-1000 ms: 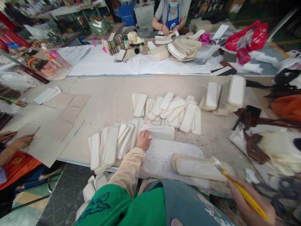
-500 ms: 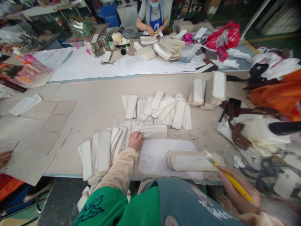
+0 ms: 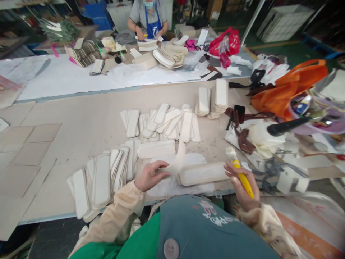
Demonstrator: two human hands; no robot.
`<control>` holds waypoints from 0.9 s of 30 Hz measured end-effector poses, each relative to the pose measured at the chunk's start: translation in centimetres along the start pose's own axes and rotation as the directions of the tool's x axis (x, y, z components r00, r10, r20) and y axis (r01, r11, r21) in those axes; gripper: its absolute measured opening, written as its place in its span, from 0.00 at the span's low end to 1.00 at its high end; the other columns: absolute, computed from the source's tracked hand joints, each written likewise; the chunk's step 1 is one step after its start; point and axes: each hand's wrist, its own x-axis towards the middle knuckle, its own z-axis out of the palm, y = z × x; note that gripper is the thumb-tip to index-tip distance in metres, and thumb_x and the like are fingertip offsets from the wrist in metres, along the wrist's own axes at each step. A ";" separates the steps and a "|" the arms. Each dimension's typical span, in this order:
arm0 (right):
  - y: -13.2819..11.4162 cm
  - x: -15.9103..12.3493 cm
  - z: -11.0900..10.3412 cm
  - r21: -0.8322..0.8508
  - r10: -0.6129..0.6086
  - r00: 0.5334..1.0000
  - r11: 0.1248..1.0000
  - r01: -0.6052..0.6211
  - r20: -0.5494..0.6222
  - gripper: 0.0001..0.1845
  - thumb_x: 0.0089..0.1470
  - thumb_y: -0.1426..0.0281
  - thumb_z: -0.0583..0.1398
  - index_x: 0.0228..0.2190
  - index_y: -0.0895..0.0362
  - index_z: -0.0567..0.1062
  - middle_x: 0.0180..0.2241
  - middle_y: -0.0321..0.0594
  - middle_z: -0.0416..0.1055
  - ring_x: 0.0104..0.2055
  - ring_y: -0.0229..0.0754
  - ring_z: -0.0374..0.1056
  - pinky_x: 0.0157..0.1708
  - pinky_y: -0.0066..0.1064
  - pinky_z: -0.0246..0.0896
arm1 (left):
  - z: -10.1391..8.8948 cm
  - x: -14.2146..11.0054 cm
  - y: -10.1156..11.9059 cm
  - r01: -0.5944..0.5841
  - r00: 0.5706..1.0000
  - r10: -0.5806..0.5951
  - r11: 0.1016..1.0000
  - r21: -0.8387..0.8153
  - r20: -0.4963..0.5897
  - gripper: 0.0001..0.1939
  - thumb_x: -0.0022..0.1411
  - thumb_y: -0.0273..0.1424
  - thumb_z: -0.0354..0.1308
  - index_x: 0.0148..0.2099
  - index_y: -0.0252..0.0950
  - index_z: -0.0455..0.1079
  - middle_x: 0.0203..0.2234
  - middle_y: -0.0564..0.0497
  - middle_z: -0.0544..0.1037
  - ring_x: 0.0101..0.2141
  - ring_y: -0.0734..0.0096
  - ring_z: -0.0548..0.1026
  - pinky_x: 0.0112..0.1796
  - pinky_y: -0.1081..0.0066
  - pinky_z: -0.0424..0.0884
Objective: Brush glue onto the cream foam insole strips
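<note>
My left hand (image 3: 152,175) pinches one end of a thin off-white strip (image 3: 180,158), which curls upward over the left end of a fanned stack. That stack of long rounded cream pieces (image 3: 203,173) lies on a white sheet (image 3: 192,158) at the table's front edge. My right hand (image 3: 246,185) is closed around a yellow-handled brush (image 3: 244,178), its whitish bristles pointing up and away. The right fingertips are at the stack's right end; whether they press on it I cannot tell. Just beyond my left hand lies another small stack of pale strips (image 3: 156,149).
Rounded cream pieces (image 3: 102,180) fan out at left, with a loose pile (image 3: 167,122) further back and upright stacks (image 3: 221,94) behind. At right are a white container with a black nozzle (image 3: 288,126) and an orange bag (image 3: 291,90). A co-worker (image 3: 149,21) sits across the table.
My left hand has moved from the small rear stack to the front stack and lifted a strip's end. My right hand has drawn the brush off the stack and turned it upright. The view has shifted right.
</note>
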 end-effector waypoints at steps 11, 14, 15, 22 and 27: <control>0.2 -1.6 -3.0 -0.130 0.264 0.915 0.940 -0.315 -0.307 0.23 0.38 0.60 0.70 0.31 0.52 0.64 0.18 0.25 0.60 0.17 0.32 0.53 0.14 0.23 0.49 | 9.2 -0.2 5.1 0.279 0.882 -0.068 0.873 -0.400 0.467 0.17 0.52 0.40 0.63 0.40 0.34 0.73 0.32 0.50 0.77 0.32 0.71 0.72 0.35 0.74 0.68; 0.7 -2.3 -3.9 -0.178 0.248 0.890 0.925 -0.335 -0.383 0.24 0.37 0.57 0.70 0.31 0.52 0.66 0.20 0.27 0.62 0.19 0.33 0.56 0.16 0.24 0.53 | 10.7 -1.9 3.8 0.544 0.817 -0.290 0.674 -0.500 0.499 0.21 0.47 0.43 0.65 0.37 0.32 0.71 0.27 0.52 0.74 0.28 0.74 0.71 0.32 0.73 0.67; 0.8 -2.4 -4.1 -0.193 0.234 0.890 0.925 -0.328 -0.391 0.23 0.37 0.56 0.69 0.31 0.52 0.66 0.22 0.29 0.64 0.20 0.34 0.59 0.19 0.25 0.56 | 11.1 -2.3 3.3 0.605 0.790 -0.363 0.594 -0.531 0.494 0.22 0.45 0.44 0.66 0.36 0.32 0.70 0.25 0.53 0.74 0.26 0.74 0.70 0.30 0.73 0.67; 2.6 -1.0 -4.7 -0.453 0.105 0.961 0.865 -0.215 -0.256 0.20 0.45 0.51 0.63 0.31 0.53 0.70 0.29 0.35 0.70 0.27 0.38 0.65 0.29 0.29 0.62 | 12.6 -0.9 1.8 0.608 0.771 -0.635 0.718 -0.338 0.039 0.15 0.45 0.32 0.65 0.36 0.36 0.66 0.20 0.59 0.70 0.23 0.77 0.68 0.28 0.75 0.63; 3.6 1.3 -4.4 -0.620 0.029 0.992 0.778 -0.100 -0.124 0.24 0.47 0.46 0.59 0.31 0.54 0.70 0.25 0.36 0.69 0.24 0.39 0.65 0.26 0.30 0.60 | 13.0 0.4 1.6 0.622 0.776 -0.621 0.782 -0.035 -0.108 0.18 0.48 0.30 0.65 0.42 0.37 0.65 0.22 0.59 0.72 0.26 0.74 0.72 0.32 0.74 0.64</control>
